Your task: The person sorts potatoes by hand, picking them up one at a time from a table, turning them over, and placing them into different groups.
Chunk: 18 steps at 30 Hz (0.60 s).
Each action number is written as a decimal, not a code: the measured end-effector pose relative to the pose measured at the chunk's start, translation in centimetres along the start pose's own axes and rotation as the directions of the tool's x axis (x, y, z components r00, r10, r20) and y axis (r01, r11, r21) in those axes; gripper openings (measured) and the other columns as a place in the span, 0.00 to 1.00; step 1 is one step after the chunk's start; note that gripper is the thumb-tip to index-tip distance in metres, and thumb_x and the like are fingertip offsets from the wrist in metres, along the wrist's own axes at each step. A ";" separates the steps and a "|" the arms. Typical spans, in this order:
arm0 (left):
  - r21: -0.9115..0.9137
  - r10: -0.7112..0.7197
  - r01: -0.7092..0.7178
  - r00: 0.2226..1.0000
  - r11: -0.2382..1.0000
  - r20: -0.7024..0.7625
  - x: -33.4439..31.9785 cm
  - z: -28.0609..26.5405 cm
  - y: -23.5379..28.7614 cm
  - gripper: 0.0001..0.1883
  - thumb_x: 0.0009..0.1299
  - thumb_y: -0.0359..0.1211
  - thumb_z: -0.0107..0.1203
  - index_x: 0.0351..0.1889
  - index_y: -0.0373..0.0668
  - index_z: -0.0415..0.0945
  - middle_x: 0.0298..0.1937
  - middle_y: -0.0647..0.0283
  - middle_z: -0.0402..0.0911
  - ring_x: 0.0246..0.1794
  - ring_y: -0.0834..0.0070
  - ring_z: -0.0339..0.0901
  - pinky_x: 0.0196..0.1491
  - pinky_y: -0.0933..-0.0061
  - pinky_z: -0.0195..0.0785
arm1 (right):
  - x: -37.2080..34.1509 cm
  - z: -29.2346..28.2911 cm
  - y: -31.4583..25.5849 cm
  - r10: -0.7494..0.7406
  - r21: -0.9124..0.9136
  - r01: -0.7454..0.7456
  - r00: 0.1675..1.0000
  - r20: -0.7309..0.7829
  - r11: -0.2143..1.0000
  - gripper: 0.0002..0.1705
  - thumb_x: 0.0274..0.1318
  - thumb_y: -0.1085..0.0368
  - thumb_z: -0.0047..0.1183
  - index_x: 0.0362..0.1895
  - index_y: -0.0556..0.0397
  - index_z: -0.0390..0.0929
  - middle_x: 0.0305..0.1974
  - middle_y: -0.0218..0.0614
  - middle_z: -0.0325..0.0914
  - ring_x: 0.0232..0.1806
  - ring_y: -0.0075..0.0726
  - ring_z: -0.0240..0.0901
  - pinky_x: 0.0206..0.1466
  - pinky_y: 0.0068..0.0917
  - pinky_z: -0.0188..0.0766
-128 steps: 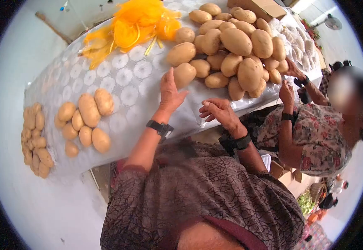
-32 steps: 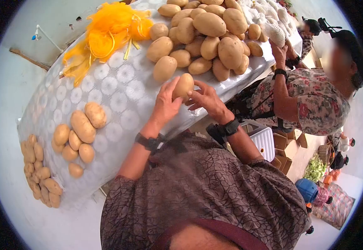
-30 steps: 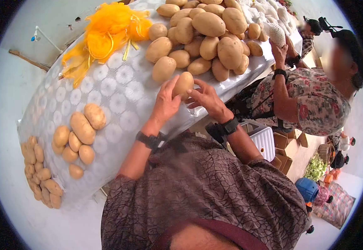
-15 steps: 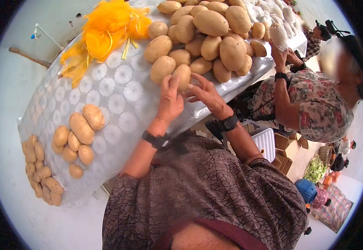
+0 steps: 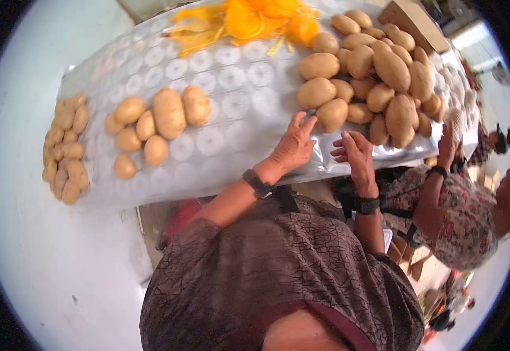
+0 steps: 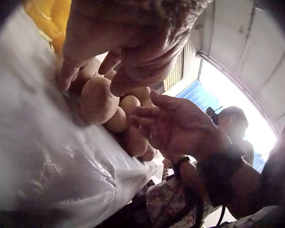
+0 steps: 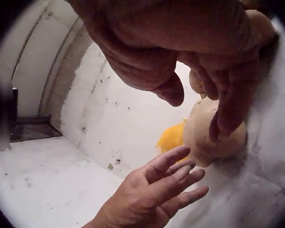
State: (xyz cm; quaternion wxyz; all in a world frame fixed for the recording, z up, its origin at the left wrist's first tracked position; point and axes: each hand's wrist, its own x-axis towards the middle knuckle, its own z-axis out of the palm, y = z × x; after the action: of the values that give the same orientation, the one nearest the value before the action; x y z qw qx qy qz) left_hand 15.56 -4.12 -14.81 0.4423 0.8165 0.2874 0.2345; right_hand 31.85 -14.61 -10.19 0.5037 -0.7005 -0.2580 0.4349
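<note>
In the head view my left hand (image 5: 295,143) has its fingertips right by a potato (image 5: 332,115) at the near left edge of a big potato pile (image 5: 380,97). The right wrist view shows this left hand (image 7: 149,197) with fingers spread and nothing in them. To its right, my right hand (image 5: 357,157) hovers in front of the pile with loosely bent fingers, holding nothing. In the left wrist view the right hand (image 6: 183,128) has its palm partly turned to the camera, close to the potatoes.
A small potato group (image 5: 156,117) and a further potato heap (image 5: 64,149) lie to the left on the patterned plastic tablecloth (image 5: 231,76). Yellow mesh bags (image 5: 255,20) and a cardboard box (image 5: 414,24) sit at the back. Another person (image 5: 448,216) works with white netting at right.
Both hands have come away from the potato they held; it now rests at the pile's near edge. The head view has turned left, so the table things appear further right.
</note>
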 end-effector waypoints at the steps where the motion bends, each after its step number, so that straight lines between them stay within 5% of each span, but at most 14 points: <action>1: 0.009 -0.013 0.013 1.000 1.000 -0.027 -0.8 -0.7 -0.2 0.31 0.60 0.24 0.56 0.63 0.32 0.59 0.63 0.37 0.56 0.63 0.40 0.60 0.63 0.57 0.61 | -0.1 0.5 -0.4 0.000 -0.016 0.001 0.999 0.046 1.000 0.23 0.65 0.54 0.48 0.48 0.66 0.72 0.36 0.47 0.79 0.30 0.36 0.80 0.27 0.24 0.74; 3: 0.060 0.020 -0.014 0.995 0.998 -0.097 -2.3 -2.2 -0.1 0.32 0.60 0.26 0.57 0.64 0.34 0.60 0.63 0.42 0.57 0.60 0.47 0.65 0.60 0.59 0.64 | -0.4 2.0 -1.2 0.000 -0.045 0.005 0.993 0.115 0.999 0.23 0.65 0.54 0.48 0.48 0.66 0.72 0.36 0.47 0.79 0.31 0.36 0.80 0.28 0.25 0.75; 7: 0.065 -0.050 0.066 0.974 0.996 -0.219 -6.2 -7.2 0.2 0.31 0.59 0.25 0.58 0.62 0.32 0.61 0.64 0.37 0.56 0.62 0.42 0.62 0.61 0.57 0.64 | -0.7 5.5 -2.1 -0.016 -0.078 0.039 0.962 0.273 0.996 0.23 0.65 0.54 0.48 0.48 0.67 0.72 0.35 0.47 0.79 0.32 0.38 0.80 0.30 0.27 0.76; 12: 0.344 0.041 0.201 0.811 0.917 -0.584 -12.3 -12.8 -2.2 0.32 0.58 0.25 0.59 0.63 0.35 0.62 0.66 0.44 0.58 0.62 0.47 0.64 0.62 0.56 0.62 | -0.8 9.8 -2.4 -0.031 -0.119 0.093 0.896 0.443 0.989 0.24 0.64 0.55 0.49 0.48 0.67 0.72 0.36 0.46 0.79 0.34 0.37 0.81 0.32 0.27 0.77; 18: 0.444 -0.006 0.496 0.672 0.746 -0.741 -17.6 -17.8 -5.4 0.37 0.56 0.26 0.62 0.65 0.35 0.59 0.65 0.41 0.57 0.65 0.43 0.56 0.66 0.50 0.51 | -1.7 13.7 -2.6 0.003 -0.178 0.112 0.839 0.545 0.978 0.22 0.64 0.56 0.49 0.47 0.66 0.74 0.35 0.44 0.79 0.33 0.35 0.80 0.31 0.27 0.77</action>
State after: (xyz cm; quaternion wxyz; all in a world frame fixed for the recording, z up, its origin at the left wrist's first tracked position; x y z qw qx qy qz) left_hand -9.96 -3.24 -12.83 0.0389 0.7108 0.6086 0.3505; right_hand 19.35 -8.42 -8.74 0.3483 -0.5889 -0.4525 0.5719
